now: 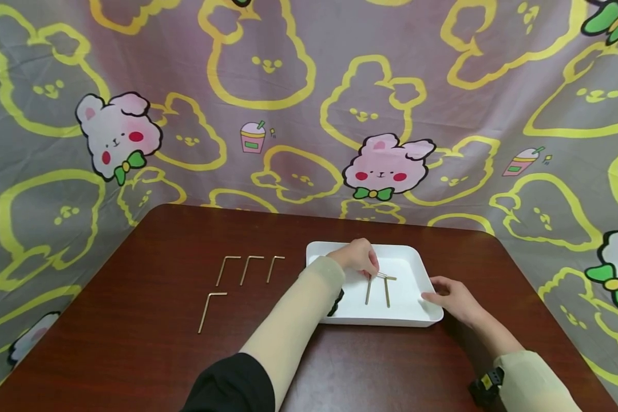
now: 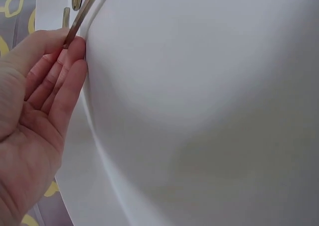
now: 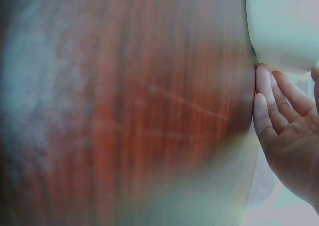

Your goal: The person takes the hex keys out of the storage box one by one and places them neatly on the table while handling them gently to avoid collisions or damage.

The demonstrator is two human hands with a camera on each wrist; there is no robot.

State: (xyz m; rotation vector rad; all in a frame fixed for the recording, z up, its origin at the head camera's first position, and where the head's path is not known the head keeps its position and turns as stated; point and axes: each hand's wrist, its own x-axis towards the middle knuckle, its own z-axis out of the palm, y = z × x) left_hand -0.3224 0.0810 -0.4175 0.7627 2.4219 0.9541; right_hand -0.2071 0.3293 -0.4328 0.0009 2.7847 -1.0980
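Observation:
Over the white tray, my left hand pinches a brass-coloured hex key between thumb and fingertips. In the left wrist view, the left hand has its other fingers loosely bent below the key. Close beside it in the tray lies an L-shaped hex key, its short arm toward the back. My right hand holds the tray's right side, thumb over the rim. In the right wrist view, the fingers lie against the tray's outer wall.
Left of the tray, three hex keys lie in a row on the brown table, with a longer hex key in front. A patterned curtain hangs behind the table. Something black shows beside my left forearm.

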